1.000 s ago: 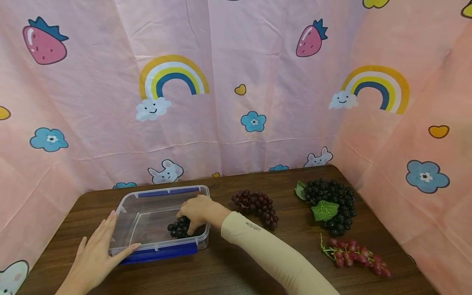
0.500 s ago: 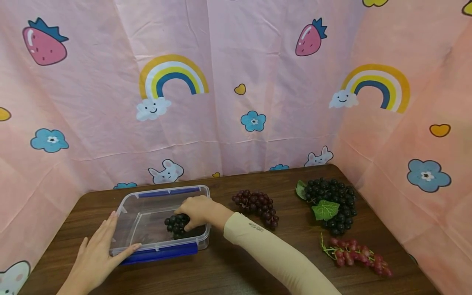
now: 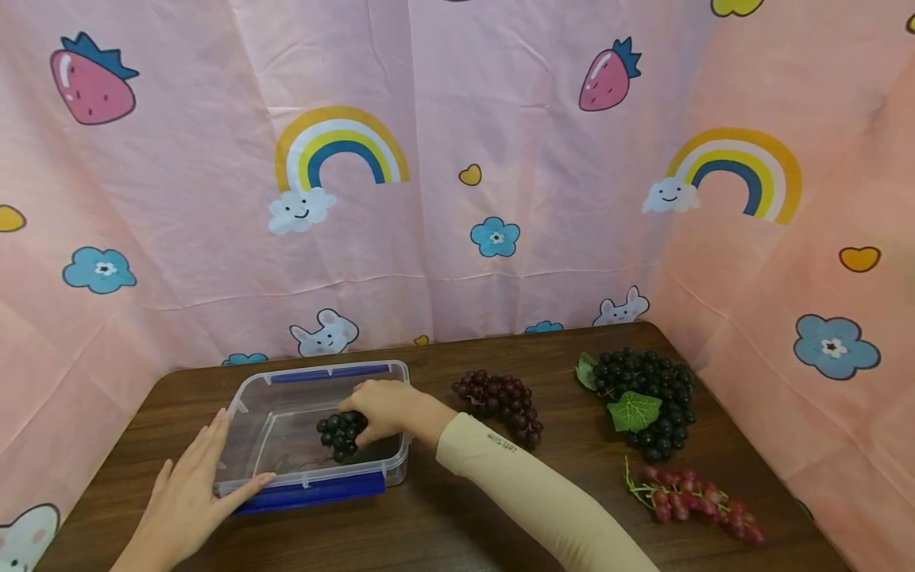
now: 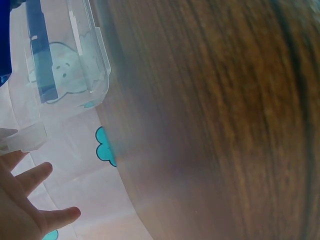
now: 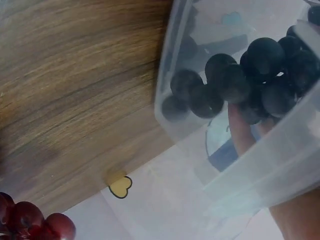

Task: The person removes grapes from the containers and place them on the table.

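Observation:
A clear plastic box (image 3: pixel 246 433) with blue side clips stands on the left part of the table. Along its left rim lies my left hand (image 3: pixel 182 492), fingers straight and thumb spread over the near corner; the left wrist view catches its spread fingertips by the plastic (image 4: pixel 32 207). My right hand (image 3: pixel 386 409) reaches over the right rim and grips a small bunch of black grapes (image 3: pixel 339 436) inside the box. Through the clear wall, the right wrist view shows these black grapes (image 5: pixel 265 57) with fingers behind them. The palm side of that grip is hidden.
Just right of the box lies a dark red grape bunch (image 3: pixel 503 399), partly behind the right sleeve (image 3: pixel 529 485). Farther right are a large black bunch with leaves (image 3: pixel 661 381) and a red bunch on a green stem (image 3: pixel 696 500). A patterned pink cloth (image 3: pixel 443 302) hangs behind the table.
The black grapes in my right hand have shifted slightly left within the box, and more of them shows. My left hand stays on the rim.

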{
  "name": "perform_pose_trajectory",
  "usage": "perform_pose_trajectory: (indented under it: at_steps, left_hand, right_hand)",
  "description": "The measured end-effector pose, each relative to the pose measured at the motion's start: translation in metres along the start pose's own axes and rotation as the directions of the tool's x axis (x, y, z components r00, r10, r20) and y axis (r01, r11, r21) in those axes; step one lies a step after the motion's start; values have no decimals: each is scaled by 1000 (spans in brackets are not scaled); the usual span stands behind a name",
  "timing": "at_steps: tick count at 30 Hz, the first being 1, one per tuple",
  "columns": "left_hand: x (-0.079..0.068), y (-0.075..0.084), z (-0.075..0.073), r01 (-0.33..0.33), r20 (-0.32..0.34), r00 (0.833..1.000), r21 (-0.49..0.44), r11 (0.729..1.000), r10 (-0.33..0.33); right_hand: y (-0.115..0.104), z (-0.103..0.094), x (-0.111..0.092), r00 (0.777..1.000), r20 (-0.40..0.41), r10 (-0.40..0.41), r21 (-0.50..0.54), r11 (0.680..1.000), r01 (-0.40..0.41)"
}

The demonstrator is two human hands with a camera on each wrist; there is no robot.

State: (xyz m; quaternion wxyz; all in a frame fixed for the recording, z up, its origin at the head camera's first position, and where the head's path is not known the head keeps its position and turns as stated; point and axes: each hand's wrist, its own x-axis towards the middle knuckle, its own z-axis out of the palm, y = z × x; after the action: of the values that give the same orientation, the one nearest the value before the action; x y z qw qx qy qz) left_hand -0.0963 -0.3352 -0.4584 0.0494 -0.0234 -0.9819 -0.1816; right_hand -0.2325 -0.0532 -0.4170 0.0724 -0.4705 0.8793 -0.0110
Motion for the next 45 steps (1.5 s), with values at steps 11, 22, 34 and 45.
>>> perform_pose_trajectory:
  at_steps: [11,22,34,45]
  left_hand:
    - [4,2,0,-11,2,1000,9,1000,11]
    - [3,1,0,-2,17,1000,7,1000,1]
    - [1,0,0,0,13,1000,-2,1000,0]
    - [3,-1,-1,4,25,1000,5,1000,-4]
  right_hand:
    - [-6,-14,-2,999,7,43,-6,999,-43]
    - [-12,-36,-7,998,-45,46,-11,999,-47]
    - [-34,-51,-17,991,-59,120,-81,989,-124]
    - [-44,-62,-43,981,-146,125,-101,985,-141]
